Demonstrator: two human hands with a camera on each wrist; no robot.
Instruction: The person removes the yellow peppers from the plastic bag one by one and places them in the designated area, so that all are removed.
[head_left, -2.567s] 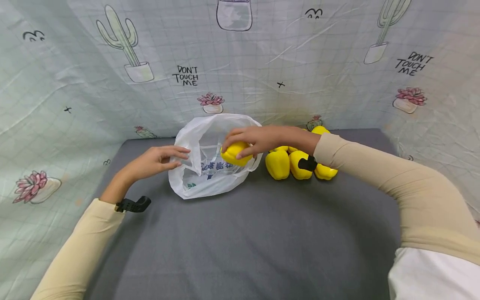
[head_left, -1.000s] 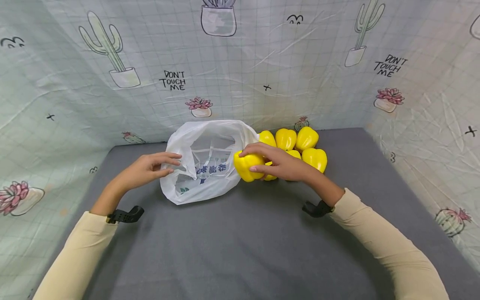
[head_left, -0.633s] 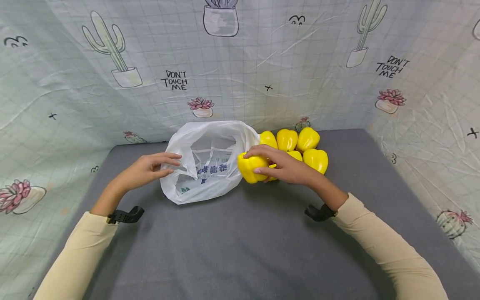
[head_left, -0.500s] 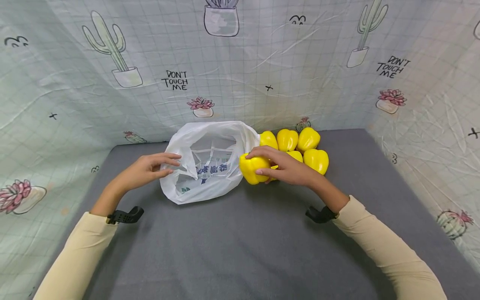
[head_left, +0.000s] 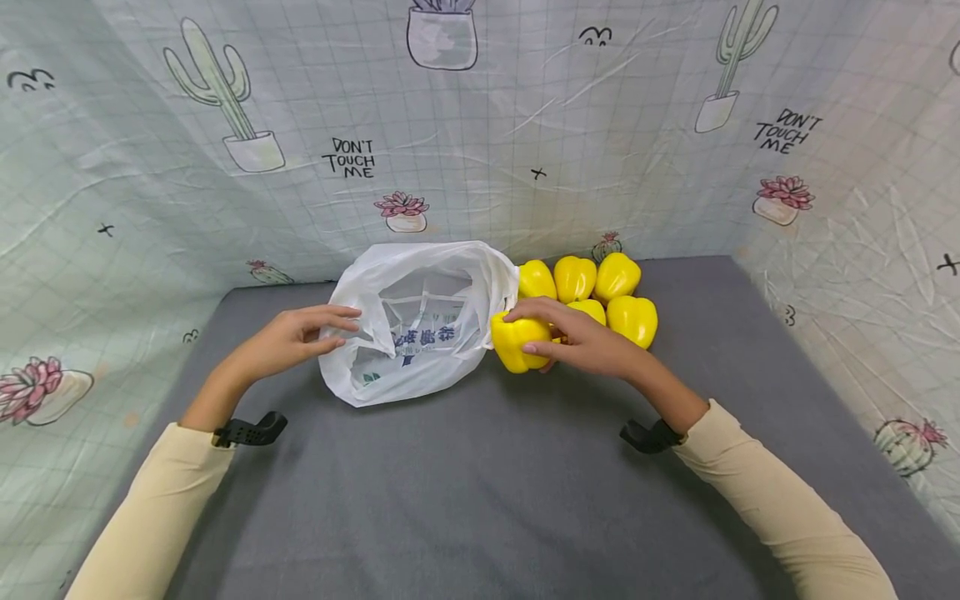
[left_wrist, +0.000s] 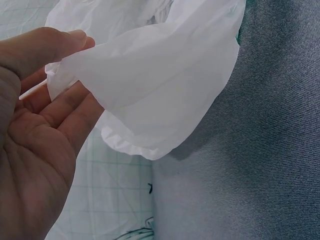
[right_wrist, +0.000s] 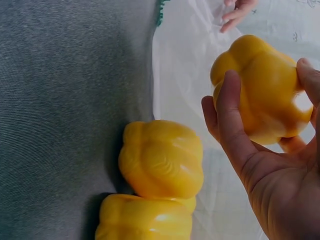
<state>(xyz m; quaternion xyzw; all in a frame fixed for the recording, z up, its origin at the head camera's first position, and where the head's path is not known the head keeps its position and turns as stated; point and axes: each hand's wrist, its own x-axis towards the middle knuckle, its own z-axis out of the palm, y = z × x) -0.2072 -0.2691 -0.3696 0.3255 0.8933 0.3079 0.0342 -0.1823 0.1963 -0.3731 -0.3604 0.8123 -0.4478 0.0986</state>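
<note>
A white plastic bag [head_left: 435, 379] with blue print lies with its mouth wide on the grey cloth. At its left rim my left hand [head_left: 300, 337] holds the edge; in the left wrist view the thin white film of the bag [left_wrist: 155, 80] runs between thumb and fingers. My right hand [head_left: 592, 337] grips a yellow bell pepper [head_left: 517, 343], just right of the bag's rim. In the right wrist view thumb and fingers wrap round this pepper [right_wrist: 265, 90], above the cloth. Behind the right hand, several more yellow bell peppers [head_left: 632, 321] stand grouped, one partly hidden.
The grey cloth [head_left: 450, 500] covers the tabletop. A printed fabric backdrop [head_left: 480, 133] with cactus drawings rises close behind the bag and peppers, and wraps round both sides. Each wrist wears a black strap mount [head_left: 255, 429].
The right hand has moved from over the bag's mouth to outside its right rim, still holding the pepper, and drifts slightly further right. The left hand stays at the rim.
</note>
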